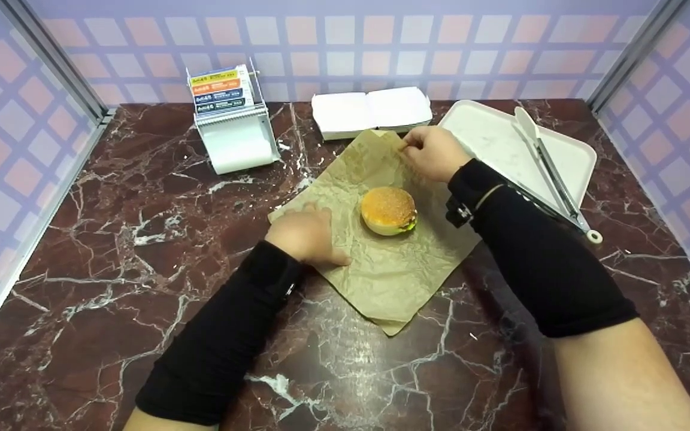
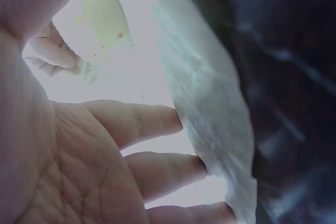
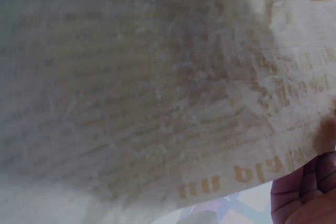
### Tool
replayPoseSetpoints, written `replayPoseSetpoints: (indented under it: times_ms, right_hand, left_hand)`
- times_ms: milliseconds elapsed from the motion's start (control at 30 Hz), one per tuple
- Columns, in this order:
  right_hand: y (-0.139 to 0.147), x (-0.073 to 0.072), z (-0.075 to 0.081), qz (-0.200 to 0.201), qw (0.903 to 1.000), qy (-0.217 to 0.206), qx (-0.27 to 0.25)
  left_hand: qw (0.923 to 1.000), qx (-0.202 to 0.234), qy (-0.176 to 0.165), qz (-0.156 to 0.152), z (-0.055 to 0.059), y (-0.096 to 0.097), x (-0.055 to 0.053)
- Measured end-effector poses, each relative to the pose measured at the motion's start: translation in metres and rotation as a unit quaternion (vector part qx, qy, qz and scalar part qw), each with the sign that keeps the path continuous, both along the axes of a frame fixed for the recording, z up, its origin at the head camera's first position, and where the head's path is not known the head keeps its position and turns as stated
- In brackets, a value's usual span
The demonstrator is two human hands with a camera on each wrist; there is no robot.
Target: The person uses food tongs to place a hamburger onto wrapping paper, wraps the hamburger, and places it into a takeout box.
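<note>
A burger (image 1: pixel 388 211) with a sesame bun and a bit of green at its side sits on a crumpled sheet of brown wrapping paper (image 1: pixel 402 275), turned cornerwise on the dark marbled tabletop. My left hand (image 1: pixel 304 234) rests on the paper's left side, thumb apart; its extended fingers (image 2: pixel 168 167) touch the paper in the left wrist view. At the far right edge, my right hand (image 1: pixel 436 154) pinches the sheet between thumb and fingers. Printed paper (image 3: pixel 157 108) fills most of the right wrist view, with part of the burger's filling at the top right.
Behind the paper stands an open white box (image 1: pixel 375 114). A dispenser (image 1: pixel 234 117) with a white roll and coloured labels is at back left. On the right, a white tray (image 1: pixel 489 134) bears tongs (image 1: pixel 551 170) whose handle end overhangs its front edge. Tiled panels enclose the table.
</note>
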State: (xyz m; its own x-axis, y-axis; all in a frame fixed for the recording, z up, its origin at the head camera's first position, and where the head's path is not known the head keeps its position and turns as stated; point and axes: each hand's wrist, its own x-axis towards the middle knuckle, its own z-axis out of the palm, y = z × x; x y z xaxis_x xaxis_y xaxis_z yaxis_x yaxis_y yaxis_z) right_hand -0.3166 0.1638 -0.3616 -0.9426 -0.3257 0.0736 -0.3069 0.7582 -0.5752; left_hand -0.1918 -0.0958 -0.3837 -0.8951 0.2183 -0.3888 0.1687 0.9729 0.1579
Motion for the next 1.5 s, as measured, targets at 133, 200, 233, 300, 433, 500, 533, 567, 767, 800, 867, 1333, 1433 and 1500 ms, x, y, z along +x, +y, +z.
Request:
replayPoseSetpoints:
  times_ms: [133, 200, 233, 300, 433, 500, 533, 567, 767, 800, 867, 1333, 1433, 1500]
  right_hand:
    - [0.003, 0.009, 0.004, 0.003, 0.9999, 0.005, -0.009]
    - [0.005, 0.014, 0.006, 0.004, 0.9999, 0.003, -0.012]
    - [0.005, 0.016, 0.006, 0.005, 0.9999, 0.002, -0.013]
    - [0.006, 0.022, 0.006, 0.008, 0.9997, 0.003, -0.021]
    - [0.008, 0.036, 0.006, 0.023, 0.9991, 0.022, -0.03]
    - [0.01, 0.043, 0.005, 0.029, 0.9987, 0.016, -0.039]
    - [0.011, 0.046, 0.004, 0.031, 0.9986, 0.009, -0.043]
    - [0.012, 0.049, 0.003, 0.033, 0.9983, 0.003, -0.048]
    - [0.019, 0.066, -0.004, 0.041, 0.9964, -0.025, -0.071]
    - [0.02, 0.068, -0.006, 0.045, 0.9962, -0.022, -0.071]
    - [0.021, 0.072, -0.009, 0.052, 0.9963, -0.008, -0.068]
    - [0.025, 0.086, -0.023, 0.133, 0.9867, 0.093, -0.002]
    - [0.026, 0.086, -0.023, 0.149, 0.9832, 0.103, 0.022]
    - [0.027, 0.087, -0.023, 0.158, 0.9805, 0.11, 0.038]
  left_hand:
    - [1.0, -0.001, -0.002, 0.001, 0.001, 0.001, -0.001]
    - [1.0, -0.003, -0.003, 0.0, 0.002, 0.001, -0.002]
    - [1.0, -0.004, -0.003, -0.001, 0.002, 0.001, -0.002]
    - [1.0, -0.005, -0.004, -0.004, 0.003, 0.001, -0.002]
    - [0.9999, -0.007, -0.006, -0.012, 0.003, 0.001, -0.003]
    - [0.9998, -0.007, -0.005, -0.018, 0.003, 0.001, -0.003]
    - [0.9997, -0.008, -0.006, -0.021, 0.003, 0.001, -0.003]
    - [0.9996, -0.01, -0.006, -0.026, 0.002, 0.001, -0.004]
    - [0.9994, -0.016, -0.01, -0.028, 0.0, 0.0, -0.006]
    - [0.9994, -0.016, -0.011, -0.027, 0.0, 0.0, -0.007]
    - [0.9994, -0.017, -0.011, -0.028, 0.0, 0.001, -0.007]
    - [0.9995, -0.011, -0.006, -0.028, 0.001, 0.001, -0.007]
    - [0.9996, -0.006, -0.01, -0.027, 0.006, -0.001, -0.006]
    - [0.9997, 0.002, -0.009, -0.021, 0.012, -0.002, -0.006]
